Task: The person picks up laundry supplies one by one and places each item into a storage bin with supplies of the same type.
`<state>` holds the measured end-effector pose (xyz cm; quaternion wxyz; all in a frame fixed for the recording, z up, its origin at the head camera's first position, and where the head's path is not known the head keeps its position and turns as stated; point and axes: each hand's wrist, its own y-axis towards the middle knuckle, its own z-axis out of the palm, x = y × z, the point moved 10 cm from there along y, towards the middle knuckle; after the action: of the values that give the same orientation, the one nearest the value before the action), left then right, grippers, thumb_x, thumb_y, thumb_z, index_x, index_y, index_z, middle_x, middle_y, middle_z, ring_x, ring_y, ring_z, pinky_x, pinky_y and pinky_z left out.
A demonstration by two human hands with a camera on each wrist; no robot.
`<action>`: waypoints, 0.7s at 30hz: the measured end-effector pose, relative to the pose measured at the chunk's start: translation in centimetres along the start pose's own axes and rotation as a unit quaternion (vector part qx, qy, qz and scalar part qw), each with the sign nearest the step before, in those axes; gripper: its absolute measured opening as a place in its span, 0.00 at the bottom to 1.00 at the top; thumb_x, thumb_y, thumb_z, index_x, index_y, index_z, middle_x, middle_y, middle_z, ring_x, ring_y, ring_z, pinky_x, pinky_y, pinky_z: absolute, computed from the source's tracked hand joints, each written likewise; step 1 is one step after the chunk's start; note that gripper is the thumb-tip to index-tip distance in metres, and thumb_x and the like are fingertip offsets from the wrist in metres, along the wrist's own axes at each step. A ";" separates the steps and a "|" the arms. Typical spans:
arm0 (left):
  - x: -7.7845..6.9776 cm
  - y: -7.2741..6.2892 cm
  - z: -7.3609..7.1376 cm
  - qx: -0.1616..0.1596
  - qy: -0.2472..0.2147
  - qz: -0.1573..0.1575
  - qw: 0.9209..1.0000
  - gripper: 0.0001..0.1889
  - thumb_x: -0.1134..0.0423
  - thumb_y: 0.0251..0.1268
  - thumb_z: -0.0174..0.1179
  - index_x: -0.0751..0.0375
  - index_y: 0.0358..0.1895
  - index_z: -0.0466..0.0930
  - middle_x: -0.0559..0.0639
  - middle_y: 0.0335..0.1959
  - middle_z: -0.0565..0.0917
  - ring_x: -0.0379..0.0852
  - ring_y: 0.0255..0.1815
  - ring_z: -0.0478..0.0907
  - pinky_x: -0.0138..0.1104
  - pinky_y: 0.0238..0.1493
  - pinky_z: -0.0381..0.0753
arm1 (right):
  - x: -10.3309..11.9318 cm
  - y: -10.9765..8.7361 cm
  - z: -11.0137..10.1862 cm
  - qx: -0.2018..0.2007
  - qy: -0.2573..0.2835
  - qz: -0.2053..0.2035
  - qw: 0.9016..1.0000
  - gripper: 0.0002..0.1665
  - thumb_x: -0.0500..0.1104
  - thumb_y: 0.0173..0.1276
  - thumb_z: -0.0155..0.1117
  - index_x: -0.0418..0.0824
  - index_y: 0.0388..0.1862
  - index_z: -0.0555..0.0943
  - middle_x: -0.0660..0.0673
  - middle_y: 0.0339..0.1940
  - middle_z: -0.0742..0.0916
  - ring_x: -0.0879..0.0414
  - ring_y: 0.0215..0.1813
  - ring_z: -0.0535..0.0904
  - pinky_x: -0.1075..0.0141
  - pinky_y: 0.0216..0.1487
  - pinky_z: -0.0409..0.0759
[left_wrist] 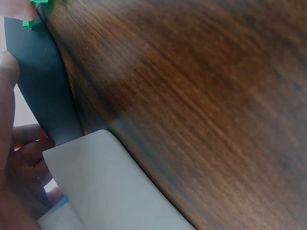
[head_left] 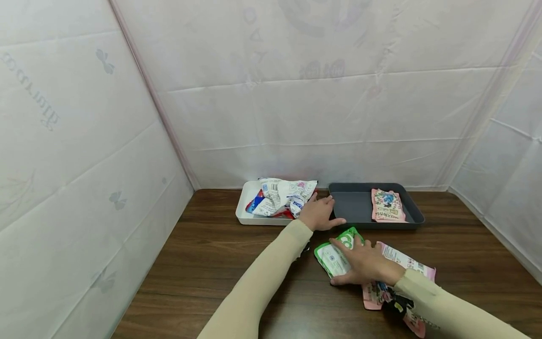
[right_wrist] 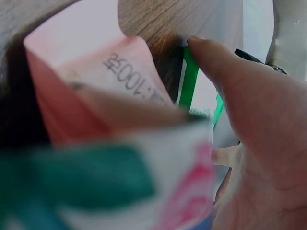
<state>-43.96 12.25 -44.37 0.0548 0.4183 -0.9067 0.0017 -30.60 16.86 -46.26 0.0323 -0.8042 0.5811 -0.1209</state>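
Note:
My left hand (head_left: 317,214) reaches over the right end of a white tray (head_left: 240,217), thumb extended toward a dark grey tray (head_left: 351,207). Its fingers are beside a crumpled white snack bag (head_left: 281,195) with red and blue packaging under it. In the left wrist view the fingers show behind the trays' walls, loosely bent. My right hand (head_left: 364,263) lies spread over a green-and-white packet (head_left: 332,259), with the thumb along its near edge. Under the right wrist are pink packets (head_left: 372,296), partly hidden by the forearm.
A pink packet (head_left: 387,205) lies in the right part of the grey tray. Both trays stand side by side at the back of the brown wooden table (head_left: 203,263), close to white sheet walls (head_left: 271,117). A pink-and-white packet (head_left: 408,261) lies right of my right hand.

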 end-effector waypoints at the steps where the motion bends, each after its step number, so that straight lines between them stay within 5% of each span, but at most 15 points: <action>1: 0.0 0.0 0.0 0.000 0.000 0.000 1.000 0.43 0.26 0.74 0.41 0.52 0.79 0.66 0.47 0.79 0.66 0.41 0.78 0.64 0.45 0.82 0.47 | 0.0 0.0 0.0 0.000 -0.003 0.002 1.000 0.68 0.82 0.50 0.68 0.52 0.83 0.60 0.14 0.67 0.69 0.18 0.58 0.72 0.22 0.47 0.71; 21: 0.0 0.1 0.1 -0.003 0.003 -0.001 1.000 0.42 0.26 0.74 0.41 0.52 0.78 0.67 0.47 0.79 0.66 0.40 0.77 0.64 0.44 0.83 0.46 | 0.1 0.1 0.0 -0.014 -0.029 0.006 0.999 0.67 0.82 0.49 0.69 0.52 0.82 0.62 0.23 0.62 0.75 0.24 0.56 0.75 0.27 0.46 0.72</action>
<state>-44.01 12.30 -44.43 0.0585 0.4189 -0.9061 -0.0004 -30.62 16.71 -46.29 0.0381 -0.8042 0.5864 -0.0893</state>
